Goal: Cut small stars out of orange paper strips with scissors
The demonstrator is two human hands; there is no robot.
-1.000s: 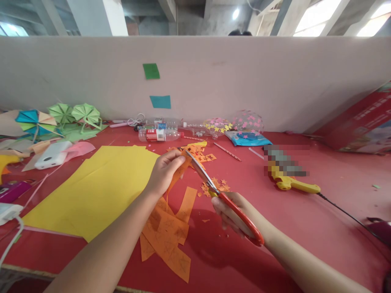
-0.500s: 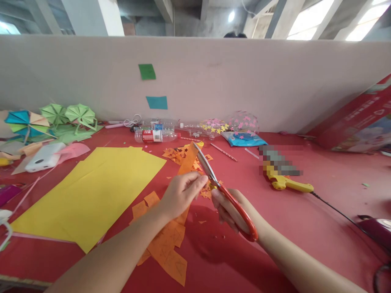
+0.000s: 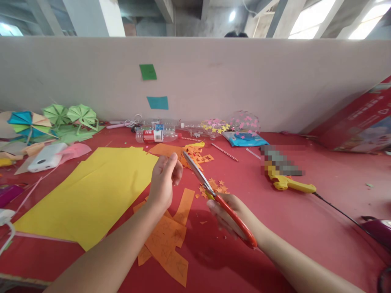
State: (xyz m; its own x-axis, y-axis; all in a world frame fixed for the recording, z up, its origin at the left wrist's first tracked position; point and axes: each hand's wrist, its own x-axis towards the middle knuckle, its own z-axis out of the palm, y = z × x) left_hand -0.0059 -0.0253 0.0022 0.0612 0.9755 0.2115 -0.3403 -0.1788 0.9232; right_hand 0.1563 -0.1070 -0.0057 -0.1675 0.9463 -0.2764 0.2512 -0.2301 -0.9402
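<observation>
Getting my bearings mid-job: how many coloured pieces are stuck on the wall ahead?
2: a green piece on the pale wall, and a blue piece below it, slightly right. The wall's foot is partly hidden, so any there wouldn't show.

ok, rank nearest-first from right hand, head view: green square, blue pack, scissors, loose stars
1. Scissors, held in the right hand.
2. Loose stars, just beyond it, slightly left.
3. Blue pack, farther back, slightly right.
4. Green square, on the wall, left.
</observation>
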